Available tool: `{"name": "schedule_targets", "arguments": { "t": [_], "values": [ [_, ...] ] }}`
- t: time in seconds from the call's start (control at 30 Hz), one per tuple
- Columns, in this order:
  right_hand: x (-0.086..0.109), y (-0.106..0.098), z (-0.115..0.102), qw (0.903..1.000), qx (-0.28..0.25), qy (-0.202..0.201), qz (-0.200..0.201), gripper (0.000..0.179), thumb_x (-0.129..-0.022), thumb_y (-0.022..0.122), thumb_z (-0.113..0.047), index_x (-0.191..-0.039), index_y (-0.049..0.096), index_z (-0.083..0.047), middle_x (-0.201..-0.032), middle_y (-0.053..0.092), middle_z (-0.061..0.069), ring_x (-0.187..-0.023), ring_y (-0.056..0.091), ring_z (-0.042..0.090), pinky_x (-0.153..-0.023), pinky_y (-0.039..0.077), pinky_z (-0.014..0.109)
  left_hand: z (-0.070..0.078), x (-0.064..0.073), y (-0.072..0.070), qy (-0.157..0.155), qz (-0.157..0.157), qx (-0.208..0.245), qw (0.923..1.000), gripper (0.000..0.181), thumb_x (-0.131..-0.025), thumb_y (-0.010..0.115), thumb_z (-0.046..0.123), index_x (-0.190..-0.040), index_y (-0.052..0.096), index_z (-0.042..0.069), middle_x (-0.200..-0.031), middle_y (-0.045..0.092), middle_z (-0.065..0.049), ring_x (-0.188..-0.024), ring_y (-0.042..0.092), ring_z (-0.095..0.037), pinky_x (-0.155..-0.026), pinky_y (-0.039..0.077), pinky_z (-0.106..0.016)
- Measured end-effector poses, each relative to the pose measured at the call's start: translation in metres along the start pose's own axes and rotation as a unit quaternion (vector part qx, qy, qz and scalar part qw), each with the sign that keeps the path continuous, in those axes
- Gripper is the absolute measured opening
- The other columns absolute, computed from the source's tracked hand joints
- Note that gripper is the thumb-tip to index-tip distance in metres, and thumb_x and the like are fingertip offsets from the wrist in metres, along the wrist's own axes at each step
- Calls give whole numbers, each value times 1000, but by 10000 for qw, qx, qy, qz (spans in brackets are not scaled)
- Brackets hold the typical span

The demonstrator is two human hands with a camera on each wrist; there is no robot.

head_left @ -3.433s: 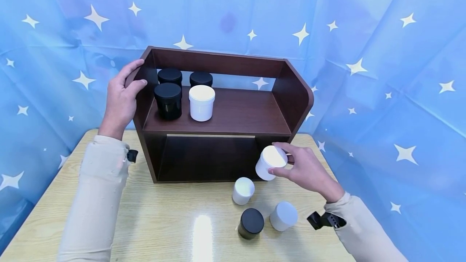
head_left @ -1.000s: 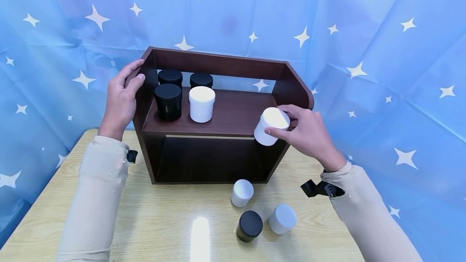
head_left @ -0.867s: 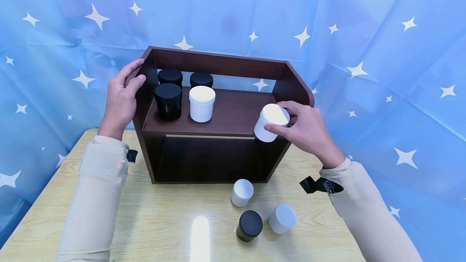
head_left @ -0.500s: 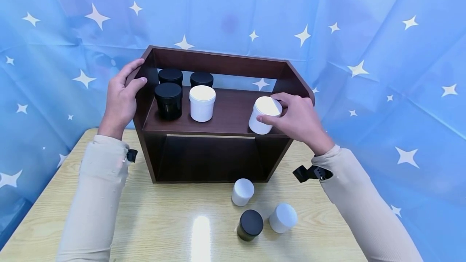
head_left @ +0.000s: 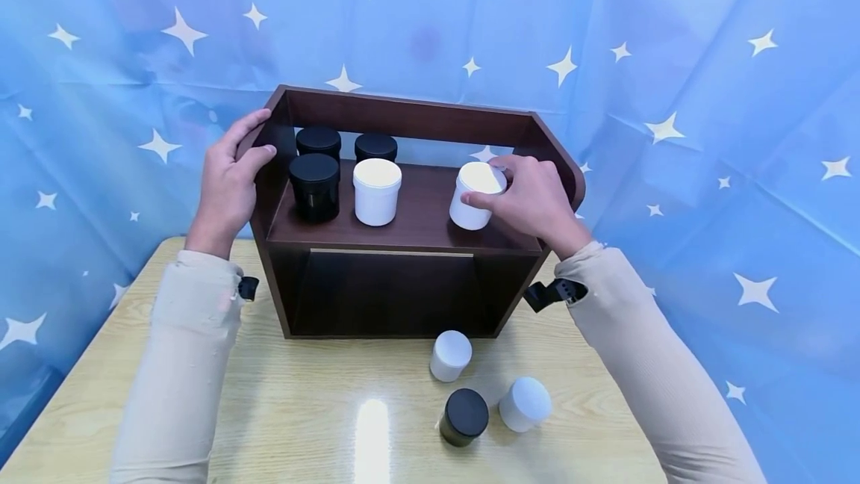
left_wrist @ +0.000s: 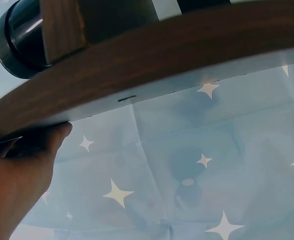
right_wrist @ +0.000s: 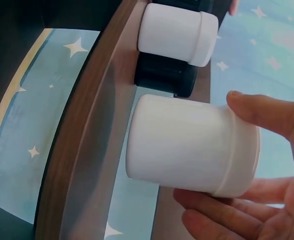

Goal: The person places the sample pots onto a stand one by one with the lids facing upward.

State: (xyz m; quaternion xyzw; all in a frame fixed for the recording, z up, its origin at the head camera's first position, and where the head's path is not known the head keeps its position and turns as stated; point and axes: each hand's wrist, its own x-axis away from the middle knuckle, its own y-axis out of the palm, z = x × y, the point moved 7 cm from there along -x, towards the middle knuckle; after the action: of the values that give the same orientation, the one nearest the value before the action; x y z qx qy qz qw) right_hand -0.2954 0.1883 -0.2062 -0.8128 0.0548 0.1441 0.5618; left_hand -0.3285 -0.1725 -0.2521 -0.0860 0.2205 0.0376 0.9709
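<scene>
My right hand (head_left: 531,196) pinches a white lidded jar (head_left: 470,204) near its lid, thumb on one side and fingers on the other. This jar hangs close over the right half of the upper board of a dark brown shelf (head_left: 430,208); in the right wrist view the white jar (right_wrist: 182,145) shows large. My left hand (head_left: 228,178) grips the top of the shelf's left side panel, thumb inside and fingers outside. On the upper board's left stand another white jar (head_left: 376,196) and three black jars, the front one (head_left: 314,193) glossy.
On the wooden table (head_left: 302,402) before the shelf stand a small white jar (head_left: 450,357), a black jar (head_left: 463,417) and another white jar (head_left: 524,403). A blue curtain (head_left: 416,21) with stars hangs close behind and around.
My right hand has lifted the white jar from low in front of the shelf up past the upper board's front edge, then inward and to the left. The left hand keeps its grip.
</scene>
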Motion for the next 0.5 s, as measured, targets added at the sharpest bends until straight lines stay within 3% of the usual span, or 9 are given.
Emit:
{"name": "schedule_targets", "arguments": {
  "t": [0.17, 0.5],
  "values": [
    [-8, 3, -2, 10000, 5, -37, 37, 64, -78, 80, -48, -127, 67, -8, -108, 74, 15, -97, 60, 30, -78, 45, 40, 0, 0, 1, 20, -14, -29, 10000, 48, -104, 43, 23, -152, 44, 22, -159, 43, -5, -137, 48, -18, -101, 45, -17],
    [-28, 16, -9, 9996, -74, 146, -241, 66, -81, 78, -48, -128, 64, -4, -122, 69, 15, -105, 58, 29, -85, 49, 42, 1, 0, 1, 23, -4, -64, 10000, 47, -104, 44, 22, -151, 46, 22, -158, 45, -4, -132, 49, -18, -97, 45, -16]
  ]
}}
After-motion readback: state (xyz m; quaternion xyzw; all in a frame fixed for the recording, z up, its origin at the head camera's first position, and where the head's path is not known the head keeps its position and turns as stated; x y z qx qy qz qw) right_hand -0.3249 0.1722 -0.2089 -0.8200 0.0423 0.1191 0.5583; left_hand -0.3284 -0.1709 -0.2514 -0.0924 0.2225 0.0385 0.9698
